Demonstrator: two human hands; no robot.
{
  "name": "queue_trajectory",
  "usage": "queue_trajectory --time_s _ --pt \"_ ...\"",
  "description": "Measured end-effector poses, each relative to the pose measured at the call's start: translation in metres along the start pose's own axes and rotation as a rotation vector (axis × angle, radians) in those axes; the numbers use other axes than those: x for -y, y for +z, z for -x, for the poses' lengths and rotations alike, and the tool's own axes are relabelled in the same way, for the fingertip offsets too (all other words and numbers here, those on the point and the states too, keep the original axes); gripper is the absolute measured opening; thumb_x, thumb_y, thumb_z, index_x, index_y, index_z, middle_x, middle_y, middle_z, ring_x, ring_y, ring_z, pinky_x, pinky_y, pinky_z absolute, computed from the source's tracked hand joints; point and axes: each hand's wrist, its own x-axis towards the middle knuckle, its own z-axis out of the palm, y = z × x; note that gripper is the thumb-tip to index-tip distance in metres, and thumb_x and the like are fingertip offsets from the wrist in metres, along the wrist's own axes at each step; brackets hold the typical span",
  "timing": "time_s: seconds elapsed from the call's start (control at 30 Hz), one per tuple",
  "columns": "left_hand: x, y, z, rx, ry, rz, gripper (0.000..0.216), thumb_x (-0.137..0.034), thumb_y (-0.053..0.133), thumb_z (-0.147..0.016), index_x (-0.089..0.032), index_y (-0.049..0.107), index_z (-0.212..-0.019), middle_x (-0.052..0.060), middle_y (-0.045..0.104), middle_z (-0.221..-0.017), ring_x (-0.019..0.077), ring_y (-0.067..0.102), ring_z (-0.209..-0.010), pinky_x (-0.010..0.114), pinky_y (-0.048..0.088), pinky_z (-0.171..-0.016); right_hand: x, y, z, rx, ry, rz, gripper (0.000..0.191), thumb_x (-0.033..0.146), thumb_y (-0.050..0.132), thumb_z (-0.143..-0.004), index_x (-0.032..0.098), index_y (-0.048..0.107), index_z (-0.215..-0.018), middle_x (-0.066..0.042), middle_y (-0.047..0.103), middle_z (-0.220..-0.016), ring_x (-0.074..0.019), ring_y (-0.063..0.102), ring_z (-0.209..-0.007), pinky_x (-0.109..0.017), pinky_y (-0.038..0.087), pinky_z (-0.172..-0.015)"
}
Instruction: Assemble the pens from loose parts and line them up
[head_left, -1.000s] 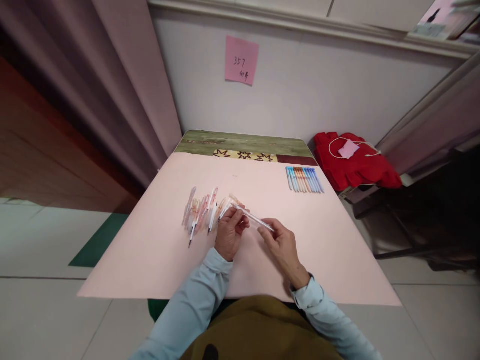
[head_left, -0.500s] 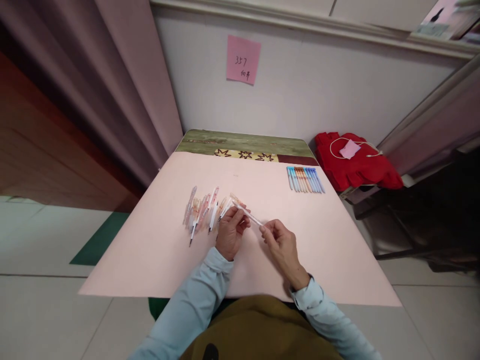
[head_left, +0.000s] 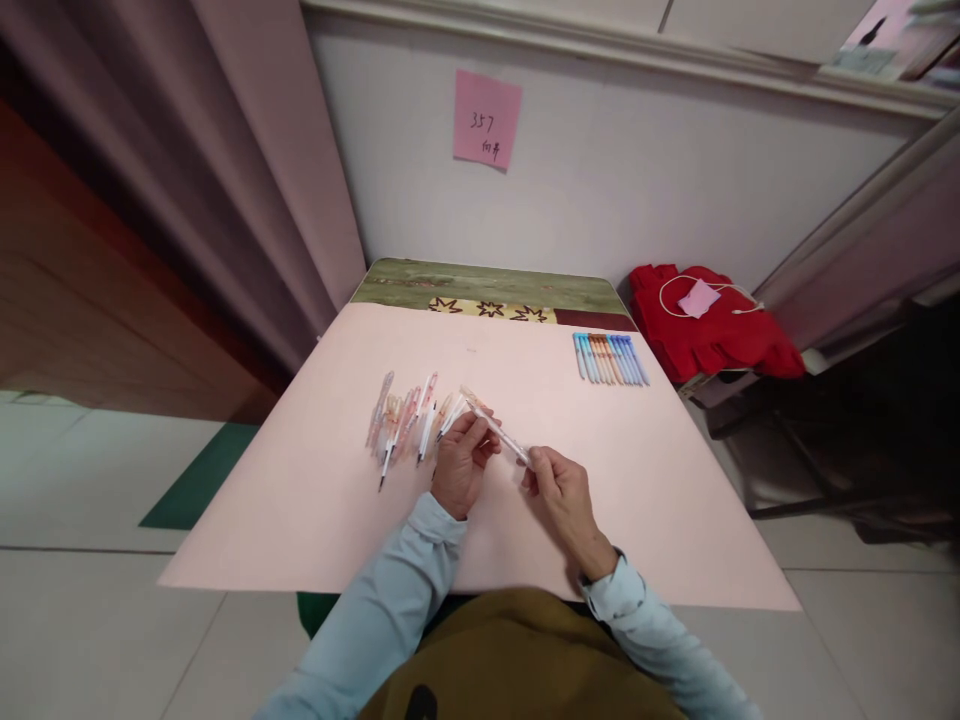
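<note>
A slim, pale pen [head_left: 511, 443] slants between my two hands above the table. The fingers of my left hand [head_left: 461, 468] are closed around its upper part. On its lower right end, my right hand [head_left: 564, 496] pinches it between thumb and fingers. Just left of my left hand lies a loose pile of pen parts [head_left: 403, 420], with clear and pinkish barrels and white refills with dark tips. Some pale pieces lie partly hidden behind my left fingers.
At the back right of the pink-covered table [head_left: 315, 520], several blue, orange and purple pens [head_left: 609, 360] lie in a neat row. Beyond the right edge sits a red cloth bundle [head_left: 712, 335] with a white cord. A pink note [head_left: 486, 118] is on the wall.
My right hand has shifted slightly to the right along the pen, which shows a bit more of its length. My left hand and the pile look the same.
</note>
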Motion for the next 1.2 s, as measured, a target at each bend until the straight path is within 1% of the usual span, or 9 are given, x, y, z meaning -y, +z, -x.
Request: queue_trajectory --time_s 0.07,0.13,0.3,0.43,0.63,0.83,0.93,1.1,1.2 --pt "0.000 0.000 0.000 0.005 0.004 -0.005 0.025 -0.027 0.082 -0.071 -0.015 0.071 -0.090 0.002 0.068 -0.079 0.0059 0.057 -0.060 0.017 0.047 -0.055 -0.001 0.001 0.000 -0.048 -0.008 0.052 0.035 0.055 0.058 -0.088 0.021 0.066 -0.090 0.003 0.061 -0.060 -0.0139 0.054 -0.053 -0.024 0.041 -0.054" --pt "0.001 -0.001 -0.001 0.014 0.004 -0.012 0.027 -0.027 0.081 -0.071 -0.015 0.072 -0.093 0.003 0.068 -0.080 0.0063 0.058 -0.061 0.018 0.048 -0.056 -0.001 0.001 0.001 -0.097 -0.019 0.089 0.032 0.053 0.063 -0.084 0.022 0.065 -0.090 0.003 0.060 -0.060 -0.0132 0.052 -0.052 -0.023 0.039 -0.052" --pt "0.002 -0.002 -0.001 0.025 -0.014 -0.013 0.028 -0.026 0.080 -0.072 -0.014 0.072 -0.096 0.004 0.070 -0.083 0.0070 0.058 -0.062 0.019 0.048 -0.057 0.002 0.001 0.002 0.004 -0.014 0.038 0.046 0.051 0.041 -0.097 0.021 0.065 -0.072 0.001 0.060 -0.055 -0.0142 0.057 -0.053 -0.024 0.043 -0.057" --pt "0.002 -0.001 0.000 0.022 -0.010 -0.001 0.029 -0.025 0.081 -0.072 -0.014 0.072 -0.097 0.004 0.070 -0.084 0.0069 0.059 -0.062 0.019 0.048 -0.057 0.003 0.002 0.002 -0.027 -0.020 0.085 0.032 0.051 0.056 -0.090 0.021 0.067 -0.089 0.003 0.059 -0.058 -0.0130 0.052 -0.050 -0.023 0.039 -0.053" --pt "0.001 0.001 0.002 0.054 -0.025 -0.040 0.039 -0.038 0.078 -0.074 -0.013 0.070 -0.103 0.008 0.072 -0.090 0.0099 0.062 -0.064 0.022 0.051 -0.057 -0.001 0.005 0.003 -0.129 -0.068 0.099 0.027 0.046 0.060 -0.088 0.020 0.058 -0.080 0.005 0.053 -0.061 -0.0099 0.043 -0.050 -0.022 0.035 -0.051" --pt "0.005 0.000 0.002 0.030 -0.004 -0.191 0.024 -0.031 0.081 -0.070 -0.012 0.068 -0.079 0.001 0.067 -0.071 0.0076 0.057 -0.052 0.020 0.047 -0.049 -0.003 0.008 0.004 -0.131 -0.080 0.084 0.027 0.045 0.063 -0.087 0.019 0.059 -0.080 0.004 0.054 -0.063 -0.0093 0.043 -0.052 -0.022 0.035 -0.052" --pt "0.005 -0.001 0.002 0.047 -0.013 -0.171 0.023 -0.029 0.082 -0.069 -0.012 0.069 -0.079 0.002 0.068 -0.073 0.0063 0.056 -0.052 0.019 0.044 -0.048 -0.003 0.007 0.004 -0.091 -0.026 -0.043 0.027 0.046 0.064 -0.086 0.019 0.060 -0.081 0.004 0.054 -0.062 -0.0098 0.045 -0.053 -0.021 0.036 -0.051" --pt "0.002 -0.001 0.004 0.100 -0.060 -0.151 0.025 -0.030 0.081 -0.071 -0.013 0.072 -0.087 0.004 0.071 -0.077 0.0067 0.057 -0.054 0.019 0.043 -0.050 -0.003 0.006 0.003 0.105 0.078 -0.386 0.035 0.049 0.058 -0.091 0.018 0.061 -0.075 0.002 0.056 -0.055 -0.0091 0.047 -0.047 -0.021 0.038 -0.048" --pt "0.000 -0.002 0.006 0.140 -0.065 -0.165 0.025 -0.032 0.079 -0.074 -0.013 0.072 -0.088 0.007 0.073 -0.081 0.0079 0.059 -0.054 0.019 0.044 -0.050 -0.007 0.006 0.002 0.163 0.164 -0.561 0.037 0.048 0.060 -0.090 0.016 0.064 -0.073 0.002 0.057 -0.052 -0.0081 0.047 -0.043 -0.020 0.036 -0.045"
